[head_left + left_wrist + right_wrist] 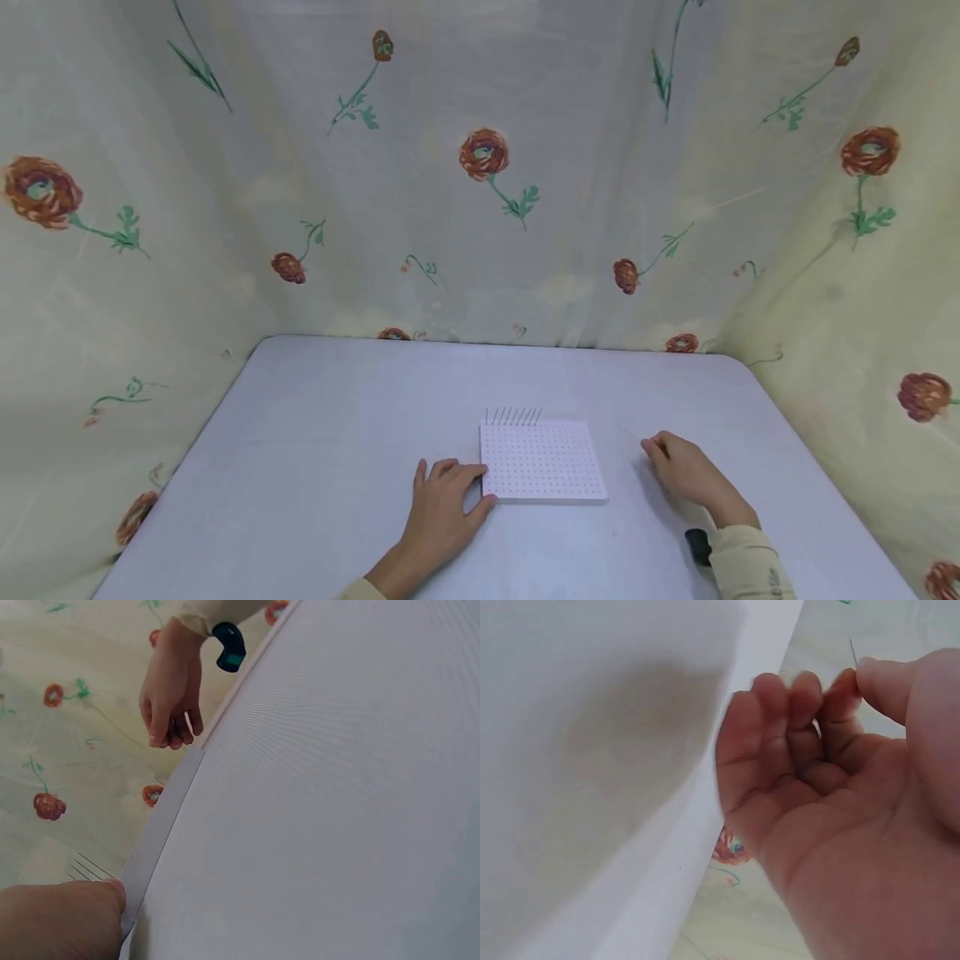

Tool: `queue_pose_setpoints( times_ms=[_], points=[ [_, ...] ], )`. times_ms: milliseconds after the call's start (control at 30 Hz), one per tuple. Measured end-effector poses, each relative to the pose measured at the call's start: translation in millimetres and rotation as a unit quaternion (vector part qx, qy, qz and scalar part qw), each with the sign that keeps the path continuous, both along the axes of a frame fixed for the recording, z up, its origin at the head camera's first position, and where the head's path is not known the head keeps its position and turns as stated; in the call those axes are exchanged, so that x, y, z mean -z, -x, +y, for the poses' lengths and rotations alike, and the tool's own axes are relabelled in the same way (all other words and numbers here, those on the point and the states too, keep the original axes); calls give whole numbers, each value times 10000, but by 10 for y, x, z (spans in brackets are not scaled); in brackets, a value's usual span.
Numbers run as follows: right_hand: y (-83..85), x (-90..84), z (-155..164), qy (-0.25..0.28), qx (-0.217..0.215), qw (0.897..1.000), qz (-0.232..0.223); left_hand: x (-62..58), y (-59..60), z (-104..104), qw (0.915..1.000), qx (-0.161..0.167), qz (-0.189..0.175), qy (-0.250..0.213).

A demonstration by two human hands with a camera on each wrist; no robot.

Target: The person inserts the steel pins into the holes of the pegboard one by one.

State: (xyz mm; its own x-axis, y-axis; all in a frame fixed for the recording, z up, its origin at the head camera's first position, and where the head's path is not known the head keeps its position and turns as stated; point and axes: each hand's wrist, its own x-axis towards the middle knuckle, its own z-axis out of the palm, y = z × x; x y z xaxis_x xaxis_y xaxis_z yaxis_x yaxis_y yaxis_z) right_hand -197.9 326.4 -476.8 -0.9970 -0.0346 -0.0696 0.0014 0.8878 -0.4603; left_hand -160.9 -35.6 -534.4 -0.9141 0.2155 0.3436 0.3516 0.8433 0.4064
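Note:
A white pegboard [543, 462] with a grid of small holes lies flat on the table. Several thin needles [513, 416] stand slightly tilted in a row along its back left edge. My left hand [442, 515] rests at the board's left side, its thumb and forefinger touching the edge near the front corner. To the right of the board, raised over the table, my right hand [688, 477] pinches one thin needle [853, 651] between thumb and forefinger. In the right wrist view the needle's free end points up, and the other fingers curl loosely.
The white table [337, 417] has rounded back corners. Flower-printed cloth [570, 208] hangs behind it and at both sides. A dark band or device [698, 547] sits at my right wrist, beside the light sleeve [750, 567].

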Motion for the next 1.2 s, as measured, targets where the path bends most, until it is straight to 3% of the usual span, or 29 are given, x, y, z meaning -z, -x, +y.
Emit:
queue_pose_setpoints(
  times_ms=[200, 433, 800, 967, 1100, 1200],
  points=[
    [46, -47, -56, 239, 18, 9983, 531, 0, -8, -6, 10000, 0, 35, 23],
    [84, -98, -148, 923, 336, 9945, 358, 5, 1, -9, 10000, -1, 41, 51],
    [141, -168, -240, 1996, 916, 9742, 526, 12, -2, -5, 10000, -9, 84, 34],
    [260, -29, -275, 2535, 1312, 9550, 807, 11, -2, -7, 9999, 12, 164, 38],
    [432, 226, -234, 2947, 1288, 9371, 1355, 1, -3, -5, 9999, -3, 156, 66],
    [533, 363, -252, 2969, 1167, 9321, 1713, -11, -9, -4, 9999, -16, 106, 70]
  ],
)
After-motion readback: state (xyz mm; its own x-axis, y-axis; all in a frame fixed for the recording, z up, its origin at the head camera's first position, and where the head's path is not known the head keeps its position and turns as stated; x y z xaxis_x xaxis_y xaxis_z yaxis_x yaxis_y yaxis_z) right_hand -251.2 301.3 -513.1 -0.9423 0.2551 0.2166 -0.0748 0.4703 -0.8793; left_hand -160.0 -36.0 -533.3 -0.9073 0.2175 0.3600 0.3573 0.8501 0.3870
